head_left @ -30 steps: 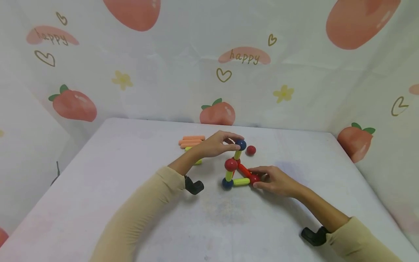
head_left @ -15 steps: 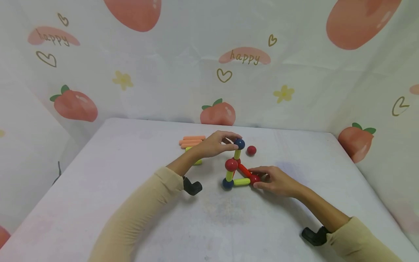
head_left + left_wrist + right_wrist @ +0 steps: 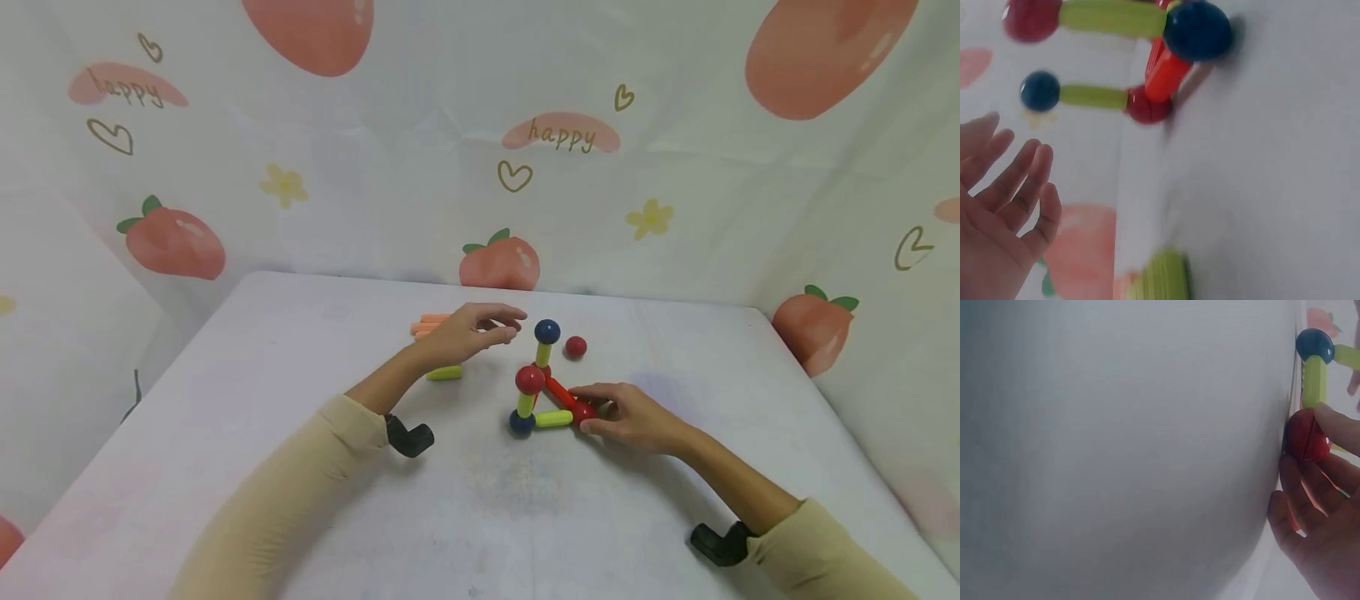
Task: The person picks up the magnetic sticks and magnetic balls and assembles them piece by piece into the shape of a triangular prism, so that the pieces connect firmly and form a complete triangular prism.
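A ball-and-stick frame stands on the table: red and blue balls joined by red and yellow-green sticks in a low triangle. Two yellow-green sticks rise from it, one topped by a blue ball (image 3: 547,332), the other by a red ball (image 3: 530,380). My left hand (image 3: 477,332) hovers left of the blue top ball, fingers relaxed and holding nothing; the left wrist view shows a gap between its fingertips and that blue ball (image 3: 1040,91). At the frame's right corner, my right hand (image 3: 633,417) pinches the red corner ball (image 3: 1308,435) between thumb and fingers.
A loose red ball (image 3: 576,347) lies behind the frame. Salmon-coloured sticks (image 3: 424,328) and a yellow-green stick (image 3: 445,373) lie at the left, partly behind my left hand and forearm. A printed curtain hangs beyond the table's back edge.
My left hand has let go of the blue top ball and drawn away to the left. The right hand stays on the red corner ball, and the frame keeps standing.
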Demonstrator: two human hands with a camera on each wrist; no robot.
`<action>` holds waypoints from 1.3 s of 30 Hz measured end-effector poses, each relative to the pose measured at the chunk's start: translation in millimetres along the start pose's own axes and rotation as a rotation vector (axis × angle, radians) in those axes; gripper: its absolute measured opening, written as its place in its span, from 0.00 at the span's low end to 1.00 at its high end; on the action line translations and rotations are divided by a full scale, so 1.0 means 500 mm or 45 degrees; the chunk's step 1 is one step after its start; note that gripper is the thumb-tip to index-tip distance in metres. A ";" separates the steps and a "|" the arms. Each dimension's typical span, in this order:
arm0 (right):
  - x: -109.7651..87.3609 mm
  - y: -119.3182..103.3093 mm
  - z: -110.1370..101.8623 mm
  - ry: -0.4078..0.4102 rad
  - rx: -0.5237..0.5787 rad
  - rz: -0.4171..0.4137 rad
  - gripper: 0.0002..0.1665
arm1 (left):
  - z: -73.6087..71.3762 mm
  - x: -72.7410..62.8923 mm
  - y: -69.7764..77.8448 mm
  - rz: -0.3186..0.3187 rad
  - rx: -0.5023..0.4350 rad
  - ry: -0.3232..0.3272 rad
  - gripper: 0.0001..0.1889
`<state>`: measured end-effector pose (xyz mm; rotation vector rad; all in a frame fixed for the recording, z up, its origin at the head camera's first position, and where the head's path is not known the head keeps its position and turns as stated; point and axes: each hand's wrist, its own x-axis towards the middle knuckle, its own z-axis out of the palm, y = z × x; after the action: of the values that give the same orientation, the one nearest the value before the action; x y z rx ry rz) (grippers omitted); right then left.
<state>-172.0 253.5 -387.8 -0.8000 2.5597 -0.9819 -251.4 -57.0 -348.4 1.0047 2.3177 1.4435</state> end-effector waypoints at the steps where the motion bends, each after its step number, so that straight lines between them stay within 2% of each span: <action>1: 0.000 0.000 0.000 0.003 0.000 0.003 0.32 | -0.009 -0.009 -0.004 -0.015 -0.016 0.024 0.20; 5: 0.000 -0.002 0.000 0.002 -0.005 0.001 0.32 | -0.045 -0.046 -0.028 -0.094 -0.057 0.128 0.19; 11: -0.001 -0.004 0.000 -0.002 0.015 0.019 0.32 | -0.091 -0.087 -0.077 -0.229 0.120 0.277 0.19; 14: -0.001 -0.004 -0.001 -0.003 0.020 0.016 0.32 | -0.105 -0.098 -0.102 -0.283 0.192 0.316 0.18; 19: -0.001 -0.005 0.001 0.000 0.024 0.021 0.32 | -0.115 -0.105 -0.133 -0.339 0.288 0.319 0.18; 25: -0.001 -0.005 0.002 -0.003 0.028 0.043 0.32 | -0.110 -0.100 -0.141 -0.404 0.399 0.319 0.17; 28: -0.001 -0.004 0.002 -0.005 0.023 0.047 0.33 | -0.104 -0.097 -0.140 -0.401 0.511 0.308 0.14; 32: -0.001 -0.003 0.003 -0.004 0.022 0.048 0.33 | -0.103 -0.098 -0.142 -0.325 0.622 0.285 0.10; 35: -0.001 -0.003 0.003 -0.003 0.019 0.047 0.33 | -0.109 -0.104 -0.138 -0.308 0.598 0.250 0.13; 39: -0.002 -0.003 0.002 -0.004 0.015 0.048 0.32 | -0.119 -0.111 -0.126 -0.370 0.540 0.209 0.20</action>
<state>-170.2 252.3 -387.4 -0.7465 2.5545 -0.9825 -268.3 -152.5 -382.0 0.6145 2.8214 0.9781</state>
